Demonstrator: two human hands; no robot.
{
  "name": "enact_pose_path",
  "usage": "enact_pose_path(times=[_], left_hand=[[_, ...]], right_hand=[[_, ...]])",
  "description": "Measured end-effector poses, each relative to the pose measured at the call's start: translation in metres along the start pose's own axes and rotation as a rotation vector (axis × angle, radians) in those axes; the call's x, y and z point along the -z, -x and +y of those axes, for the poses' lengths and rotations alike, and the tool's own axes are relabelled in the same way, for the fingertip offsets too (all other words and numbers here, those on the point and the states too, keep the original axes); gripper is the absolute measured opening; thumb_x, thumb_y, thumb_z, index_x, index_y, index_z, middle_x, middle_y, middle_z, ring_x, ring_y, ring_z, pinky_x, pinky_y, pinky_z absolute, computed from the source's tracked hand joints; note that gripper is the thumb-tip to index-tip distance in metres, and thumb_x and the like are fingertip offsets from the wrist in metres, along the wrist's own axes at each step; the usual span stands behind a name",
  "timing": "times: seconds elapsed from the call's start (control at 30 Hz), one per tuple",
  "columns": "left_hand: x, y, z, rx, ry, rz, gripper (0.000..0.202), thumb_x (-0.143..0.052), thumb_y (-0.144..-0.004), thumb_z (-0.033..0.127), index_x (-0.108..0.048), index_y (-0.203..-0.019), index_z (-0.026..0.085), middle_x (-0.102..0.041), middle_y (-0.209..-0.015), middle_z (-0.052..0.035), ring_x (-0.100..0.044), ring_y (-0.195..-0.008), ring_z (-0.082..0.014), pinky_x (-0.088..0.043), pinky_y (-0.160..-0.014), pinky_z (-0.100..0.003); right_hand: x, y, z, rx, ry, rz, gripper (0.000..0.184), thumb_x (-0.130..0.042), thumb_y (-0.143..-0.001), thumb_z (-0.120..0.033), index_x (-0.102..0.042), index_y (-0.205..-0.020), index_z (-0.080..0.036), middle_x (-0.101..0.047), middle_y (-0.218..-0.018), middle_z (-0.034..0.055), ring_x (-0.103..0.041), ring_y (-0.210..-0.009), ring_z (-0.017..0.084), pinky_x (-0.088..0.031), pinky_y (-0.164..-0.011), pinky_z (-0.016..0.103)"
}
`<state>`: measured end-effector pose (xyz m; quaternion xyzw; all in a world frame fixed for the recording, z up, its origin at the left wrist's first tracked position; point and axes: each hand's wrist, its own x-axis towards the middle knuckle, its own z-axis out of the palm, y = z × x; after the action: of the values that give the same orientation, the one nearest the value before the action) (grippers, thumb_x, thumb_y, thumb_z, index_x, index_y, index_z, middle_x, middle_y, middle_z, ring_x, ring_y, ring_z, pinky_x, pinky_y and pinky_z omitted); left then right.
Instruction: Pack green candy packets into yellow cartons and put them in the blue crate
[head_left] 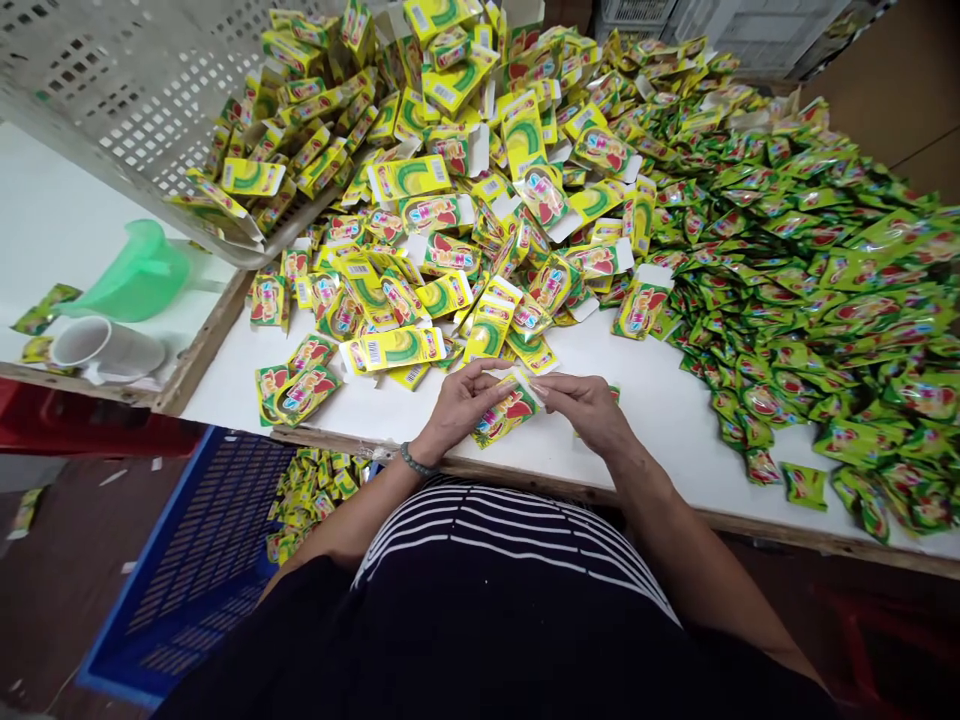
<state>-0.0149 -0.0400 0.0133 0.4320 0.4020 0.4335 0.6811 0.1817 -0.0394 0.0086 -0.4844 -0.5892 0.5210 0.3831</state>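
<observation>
My left hand [459, 403] and my right hand [583, 402] meet over the near edge of the white table [660, 400]. Both are closed on a small yellow carton [508, 410] with a red fruit picture, held tilted between them. The left hand grips its left side, and the right fingertips pinch its white flap at the top right. A green sachet edge [615, 393] peeks from behind my right hand. A bracelet sits on my left wrist.
A big heap of yellow cartons [450, 200] spills from a tipped white crate [127, 90]. Green sachets [825, 280] pile up on the right. A green jug [139, 275] and white cup [101, 347] stand left. A blue crate [202, 560] with filled cartons sits on the floor.
</observation>
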Motion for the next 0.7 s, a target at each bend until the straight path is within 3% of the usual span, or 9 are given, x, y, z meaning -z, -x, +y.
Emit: enact_pose_path(times=[0.1,0.3,0.43,0.5,0.7], left_hand=[[-0.001,0.0,-0.001,-0.005,-0.009,0.009,0.05,-0.079,-0.07,0.044,-0.065,-0.108,0.015,-0.071,-0.074,-0.0002,-0.066,-0.067,-0.0113,-0.049,-0.066,-0.023],[-0.002,0.0,-0.004,-0.026,0.009,0.029,0.05,-0.079,-0.071,0.044,-0.065,-0.109,0.015,-0.071,-0.072,0.0004,-0.064,-0.065,-0.0099,-0.049,-0.065,-0.022],[-0.001,0.0,-0.002,-0.021,-0.012,0.022,0.05,-0.079,-0.07,0.045,-0.067,-0.108,0.015,-0.072,-0.072,-0.0004,-0.064,-0.064,-0.0108,-0.05,-0.064,-0.023],[0.0,0.001,-0.001,-0.029,-0.018,0.012,0.049,-0.079,-0.07,0.043,-0.067,-0.108,0.015,-0.072,-0.073,-0.0007,-0.065,-0.066,-0.0112,-0.05,-0.065,-0.023],[0.001,0.003,-0.004,-0.05,-0.008,0.052,0.049,-0.078,-0.072,0.044,-0.068,-0.11,0.015,-0.07,-0.07,0.0001,-0.062,-0.063,-0.0099,-0.048,-0.063,-0.022]], right_hand=[[-0.003,0.001,-0.002,0.001,-0.017,0.033,0.027,-0.068,-0.079,-0.046,-0.079,-0.095,-0.027,-0.077,-0.087,0.0018,-0.062,-0.066,0.015,-0.05,-0.057,0.029],[-0.01,0.007,-0.009,0.087,0.046,0.059,0.023,-0.067,-0.081,-0.042,-0.079,-0.096,-0.028,-0.077,-0.098,0.0032,-0.068,-0.085,0.019,-0.055,-0.078,0.036],[-0.009,0.007,-0.005,0.029,0.056,0.106,0.029,-0.064,-0.083,-0.048,-0.079,-0.095,-0.026,-0.075,-0.078,0.0015,-0.059,-0.059,0.014,-0.052,-0.057,0.03],[-0.009,0.007,-0.004,0.02,0.059,0.106,0.029,-0.065,-0.082,-0.048,-0.079,-0.094,-0.026,-0.074,-0.074,0.0008,-0.057,-0.056,0.013,-0.051,-0.055,0.03],[-0.015,0.012,-0.009,0.12,0.093,0.062,0.026,-0.061,-0.087,-0.046,-0.079,-0.094,-0.028,-0.075,-0.09,0.0035,-0.067,-0.083,0.021,-0.055,-0.077,0.038]])
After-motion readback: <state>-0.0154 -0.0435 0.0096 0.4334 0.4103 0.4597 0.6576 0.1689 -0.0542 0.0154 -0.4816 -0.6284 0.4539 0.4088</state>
